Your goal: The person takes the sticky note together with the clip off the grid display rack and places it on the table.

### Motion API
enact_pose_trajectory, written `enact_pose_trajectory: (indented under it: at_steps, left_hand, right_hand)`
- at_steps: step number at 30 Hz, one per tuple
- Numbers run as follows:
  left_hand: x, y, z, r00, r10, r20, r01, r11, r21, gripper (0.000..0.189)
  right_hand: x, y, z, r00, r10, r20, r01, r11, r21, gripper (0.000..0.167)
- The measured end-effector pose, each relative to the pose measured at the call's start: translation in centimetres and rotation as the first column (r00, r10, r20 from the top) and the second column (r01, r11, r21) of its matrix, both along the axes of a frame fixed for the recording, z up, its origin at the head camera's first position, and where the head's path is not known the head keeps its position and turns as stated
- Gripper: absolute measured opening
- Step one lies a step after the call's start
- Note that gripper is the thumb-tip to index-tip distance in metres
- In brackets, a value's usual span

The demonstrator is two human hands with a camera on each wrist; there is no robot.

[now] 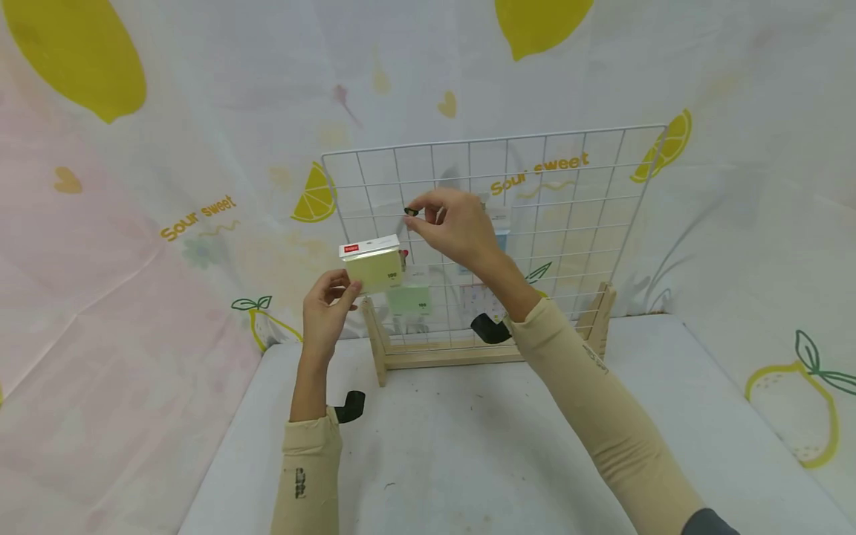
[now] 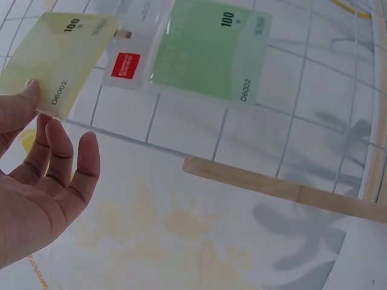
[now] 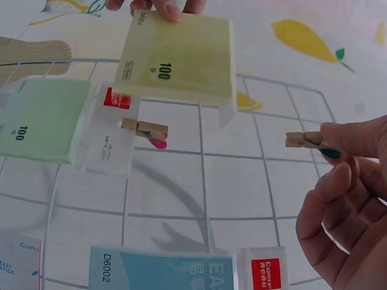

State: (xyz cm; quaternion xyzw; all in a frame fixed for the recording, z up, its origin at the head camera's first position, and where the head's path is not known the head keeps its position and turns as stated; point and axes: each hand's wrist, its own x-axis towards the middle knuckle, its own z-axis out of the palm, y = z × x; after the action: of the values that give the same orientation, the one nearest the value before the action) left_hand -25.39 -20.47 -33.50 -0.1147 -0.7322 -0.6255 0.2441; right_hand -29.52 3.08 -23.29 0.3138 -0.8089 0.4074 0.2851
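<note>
I see the green pack and blue pack already on the wire grid; the left hand pinches the yellow pack, not yet clipped, the right hand a clothespin.

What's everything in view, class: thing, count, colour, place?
Cloth backdrop: one, pale with lemon prints, behind the table.
Table: one, white, foreground.
Wooden stand: one, pale wood, on the table.
Wire grid: one, white, upright in the wooden stand.
Green pack: one, green, lower left on the grid.
Patterned pack: one, pale, beside the green pack.
Blue pack: one, blue, on the grid.
Yellow pack: one, yellow, in the left hand.
Pink-trimmed peg: one, tan, at the green pack.
Green-trimmed peg: one, tan, in the right hand.
Wrist cameras: two, black, at the wrists.
Sleeves: two, beige, on the forearms.
Left hand and right hand: two, bare, raised.
</note>
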Motion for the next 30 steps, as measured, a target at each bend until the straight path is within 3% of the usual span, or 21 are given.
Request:
enact_pose_trajectory:
  at_steps: [4, 8, 18, 30]
  left_hand:
    - [-1.1, -0.9, -1.5, 1.000, 0.017, -0.019, -0.017, 1.000, 0.000, 0.024]
    - [-1.0, -1.2, -1.7, 1.000, 0.017, -0.017, -0.017, 1.000, -0.001, 0.025]
    - [1.4, -0.8, 0.2, 1.000, 0.021, 0.012, -0.020, 1.000, -0.021, 0.025]
    - [2.1, -1.5, 0.0, 0.998, 0.042, 0.035, -0.041, 0.999, -0.028, 0.025]
  right_hand:
    - [0.0, 0.6, -0.4, 0.999, 0.036, -0.009, -0.036, 0.999, -0.033, 0.014]
    - [0.2, 1.3, -1.0, 0.999, 0.043, -0.003, -0.043, 0.998, -0.053, 0.013]
    - [0.4, 1.7, -1.6, 0.999, 0.034, 0.015, -0.033, 0.998, -0.049, 0.014]
    - [0.9, 3.1, -2.1, 0.999, 0.035, -0.013, -0.036, 0.998, -0.051, 0.015]
